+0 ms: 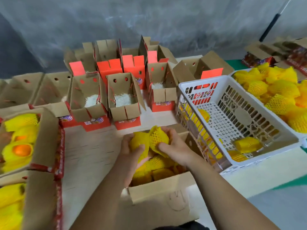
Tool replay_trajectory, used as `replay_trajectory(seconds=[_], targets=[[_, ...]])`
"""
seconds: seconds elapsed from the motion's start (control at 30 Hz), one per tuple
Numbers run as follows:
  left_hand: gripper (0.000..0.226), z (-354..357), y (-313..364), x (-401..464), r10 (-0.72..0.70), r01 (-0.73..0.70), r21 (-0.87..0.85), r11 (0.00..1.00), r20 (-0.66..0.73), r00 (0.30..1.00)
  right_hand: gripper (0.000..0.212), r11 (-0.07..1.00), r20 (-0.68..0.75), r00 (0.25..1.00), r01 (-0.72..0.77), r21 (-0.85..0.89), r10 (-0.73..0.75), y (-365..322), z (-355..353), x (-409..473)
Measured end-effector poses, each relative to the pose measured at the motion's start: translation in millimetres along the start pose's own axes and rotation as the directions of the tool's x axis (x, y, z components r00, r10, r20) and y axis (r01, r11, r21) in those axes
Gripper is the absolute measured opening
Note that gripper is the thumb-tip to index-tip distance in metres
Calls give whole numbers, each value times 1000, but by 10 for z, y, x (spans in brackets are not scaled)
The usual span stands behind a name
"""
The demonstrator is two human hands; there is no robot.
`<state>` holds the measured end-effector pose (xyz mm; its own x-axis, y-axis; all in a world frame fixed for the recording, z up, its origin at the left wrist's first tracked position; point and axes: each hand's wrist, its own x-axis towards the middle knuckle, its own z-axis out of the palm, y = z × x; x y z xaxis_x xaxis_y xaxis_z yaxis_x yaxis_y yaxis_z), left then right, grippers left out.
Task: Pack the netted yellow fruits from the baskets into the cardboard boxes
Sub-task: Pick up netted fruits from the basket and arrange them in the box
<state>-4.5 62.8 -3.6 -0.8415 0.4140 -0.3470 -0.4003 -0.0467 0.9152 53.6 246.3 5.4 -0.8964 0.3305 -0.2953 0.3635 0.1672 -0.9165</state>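
Both hands hold netted yellow fruits over an open cardboard box (pixel 159 193) in front of me, which holds several more netted fruits. My left hand (pixel 131 151) grips one netted fruit (pixel 138 144). My right hand (pixel 172 146) grips another netted fruit (pixel 157 138) beside it. The two fruits touch. A white plastic basket (pixel 207 83), tilted against the box's right side, holds a few netted fruits (pixel 247 144) at its low end. Further right, a second basket (pixel 232 74) is heaped with netted fruits (pixel 275 92).
Several open red-and-brown boxes (pixel 123 98) with white padding stand in rows at the back. At the left are filled boxes (pixel 21 138) of netted fruits. Flattened cartons (pixel 269 53) lie at the far right. A grey wall runs behind.
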Motion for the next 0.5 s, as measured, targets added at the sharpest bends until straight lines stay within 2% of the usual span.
replay_trajectory(seconds=[0.03, 0.07, 0.1, 0.17, 0.2, 0.27, 0.3, 0.33, 0.4, 0.47, 0.5], targets=[[48, -39, -24, 31, 83, -78, 238, 968, -13, 996, 63, 998, -24, 1000, -10, -56, 9, 44, -20, 5], [56, -55, -55, 59, 177, -161, 515, 842, 18, 984, 62, 992, -35, 999, -23, -124, 19, 91, -46, 8], [64, -56, -107, 92, 249, -238, 729, 642, 96, 964, 61, 977, -28, 999, -39, -212, 34, 141, -67, 10], [69, -33, -128, 158, 264, -344, 908, 240, 280, 923, 60, 909, 23, 998, -37, -416, 52, 231, -56, 51], [64, -20, -125, 162, 245, -359, 932, 53, 337, 909, 61, 871, 54, 997, -19, -490, 52, 280, -18, 89], [42, 1, -194, 206, 267, -377, 891, -252, 439, 858, 63, 810, 105, 993, 18, -586, 54, 367, 113, 207], [32, 1, -220, 217, 278, -393, 850, -352, 496, 823, 63, 771, 137, 988, 39, -636, 63, 392, 176, 263], [34, -1, -261, 236, 286, -419, 781, -463, 579, 763, 63, 723, 173, 981, 54, -689, 91, 424, 249, 320], [53, -19, -356, 279, 100, -445, 670, -594, 610, 786, 66, 594, 218, 961, 76, -801, 171, 467, 376, 402], [49, -32, -411, 362, -90, -415, 637, -650, 478, 874, 61, 427, 187, 960, 84, -900, 207, 473, 463, 426], [46, -10, -402, 406, -163, -416, 635, -651, 419, 893, 58, 370, 165, 965, 79, -926, 205, 459, 498, 408]])
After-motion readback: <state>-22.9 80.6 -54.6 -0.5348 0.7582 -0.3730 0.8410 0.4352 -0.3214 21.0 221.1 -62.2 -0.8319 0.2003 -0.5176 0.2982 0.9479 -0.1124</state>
